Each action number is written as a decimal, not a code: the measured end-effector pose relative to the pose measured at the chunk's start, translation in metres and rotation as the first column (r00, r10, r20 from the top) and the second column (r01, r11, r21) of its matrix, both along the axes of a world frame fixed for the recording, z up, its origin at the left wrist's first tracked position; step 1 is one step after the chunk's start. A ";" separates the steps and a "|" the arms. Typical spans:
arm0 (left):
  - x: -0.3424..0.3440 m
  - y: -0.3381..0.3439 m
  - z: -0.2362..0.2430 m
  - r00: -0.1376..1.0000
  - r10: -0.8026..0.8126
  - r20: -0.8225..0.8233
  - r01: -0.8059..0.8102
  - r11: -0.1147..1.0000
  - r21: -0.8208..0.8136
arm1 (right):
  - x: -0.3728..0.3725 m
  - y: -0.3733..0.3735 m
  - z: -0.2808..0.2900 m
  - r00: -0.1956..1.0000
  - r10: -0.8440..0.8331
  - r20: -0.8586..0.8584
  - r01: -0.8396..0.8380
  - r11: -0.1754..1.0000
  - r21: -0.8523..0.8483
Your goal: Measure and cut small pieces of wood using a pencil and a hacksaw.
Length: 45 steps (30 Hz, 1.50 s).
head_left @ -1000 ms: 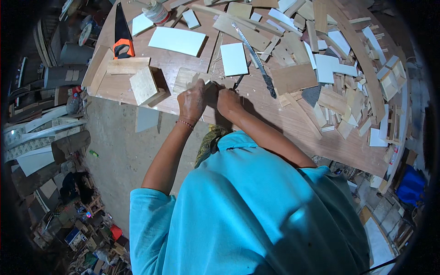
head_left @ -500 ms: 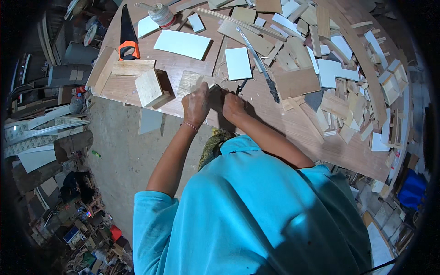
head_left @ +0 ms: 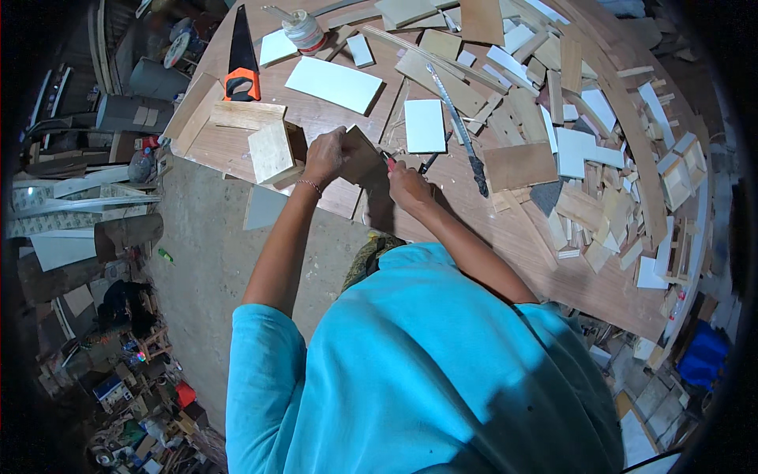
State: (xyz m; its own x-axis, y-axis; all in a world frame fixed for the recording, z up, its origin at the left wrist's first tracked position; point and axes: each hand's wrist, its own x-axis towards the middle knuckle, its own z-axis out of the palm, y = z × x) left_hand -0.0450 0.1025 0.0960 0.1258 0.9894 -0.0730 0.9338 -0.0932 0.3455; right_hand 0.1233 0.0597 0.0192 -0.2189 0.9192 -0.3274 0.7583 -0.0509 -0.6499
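A: Left grip [head_left: 325,158] is wrapped round the wood piece [head_left: 365,158], on its left side, and the right grip [head_left: 410,189] is closed round a red tool [head_left: 390,163] just beside it. Where's the piece sitting, exactly?

B: Over the near edge of the bench [head_left: 505,229], left of that edge's middle, tilted with a brown face showing. Can't tell if its bottom corner touches down. The box [head_left: 271,154] is just left of it, by the same edge.

A: Any tips for doing this bit cleanly?

B: imo brace a corner on the bench so the piece can't swing, and have the left fingers well out of the tip's line. Short, light moves over muscle. The tip's too small for me to make out, so I'd treat it as sharp.

A: Anything to watch nearby?

B: White slab [head_left: 425,126] sits further in from the near edge, so don't knock it. Saw's [head_left: 242,79] by the left edge, scraps [head_left: 580,205] are heaped toward the right edge, neither likely to bother you.
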 end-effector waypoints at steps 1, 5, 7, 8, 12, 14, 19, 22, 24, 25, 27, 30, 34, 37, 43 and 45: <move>-0.012 0.007 -0.009 0.995 -0.049 0.084 0.054 0.997 -0.054 | 0.001 0.004 -0.001 0.999 0.030 0.029 -0.030 1.000 -0.007; -0.038 0.026 -0.039 0.961 -0.031 0.274 0.116 0.946 -0.301 | 0.011 0.004 -0.002 0.999 0.049 0.023 -0.048 0.998 -0.047; -0.041 0.032 -0.052 0.914 0.079 0.398 0.112 0.894 -0.434 | 0.015 0.005 0.002 0.999 0.041 0.008 -0.040 0.995 -0.092; -0.039 0.032 -0.056 0.911 0.089 0.403 0.103 0.896 -0.432 | 0.017 0.004 0.004 1.000 0.017 -0.006 -0.017 0.990 -0.143; -0.031 0.035 -0.071 0.943 0.117 0.312 0.021 0.914 -0.406 | 0.020 0.006 -0.001 0.999 0.051 0.001 -0.051 0.995 -0.082; -0.031 0.031 -0.079 0.973 0.097 0.211 -0.016 0.934 -0.356 | 0.019 0.007 0.002 0.998 0.056 0.021 -0.054 0.994 -0.094; -0.038 0.022 -0.093 0.944 0.165 0.287 -0.102 0.970 -0.222 | 0.012 0.007 0.002 0.996 0.083 0.018 -0.082 0.996 -0.042; -0.034 0.014 -0.088 0.936 0.227 0.268 -0.208 0.973 -0.098 | 0.011 0.007 -0.010 0.993 0.116 0.013 -0.116 0.993 -0.003; -0.026 0.000 -0.077 0.924 0.282 0.260 -0.267 0.959 -0.092 | 0.007 0.010 -0.003 0.992 0.120 0.045 -0.116 0.991 -0.067; -0.025 -0.008 -0.073 0.918 0.312 0.245 -0.326 0.945 0.019 | 0.003 0.009 0.004 0.992 0.111 0.067 -0.102 0.987 -0.127; -0.020 -0.025 -0.075 0.894 0.362 0.265 -0.407 0.902 0.142 | -0.004 0.007 0.007 0.986 0.118 0.114 -0.108 0.990 -0.089; -0.003 -0.044 -0.079 0.929 0.280 0.243 -0.358 0.847 0.393 | -0.011 0.007 0.013 0.974 0.131 0.183 -0.128 0.991 -0.029; 0.010 -0.051 -0.079 0.899 0.383 0.213 -0.437 0.814 0.383 | -0.017 0.014 0.010 0.959 0.158 0.233 -0.168 0.985 0.024; 0.009 -0.060 -0.083 0.728 0.520 0.447 -0.652 0.726 0.219 | -0.014 0.017 0.010 0.971 0.089 0.220 -0.090 0.996 -0.004; 0.008 -0.085 -0.112 0.259 0.685 0.681 -0.834 0.515 -0.200 | -0.006 0.015 -0.013 0.999 0.033 -0.040 -0.038 0.992 -0.124; 0.012 -0.086 -0.111 0.225 0.700 0.678 -0.798 0.532 -0.284 | -0.011 0.012 -0.002 0.996 -0.032 -0.089 0.011 0.975 -0.224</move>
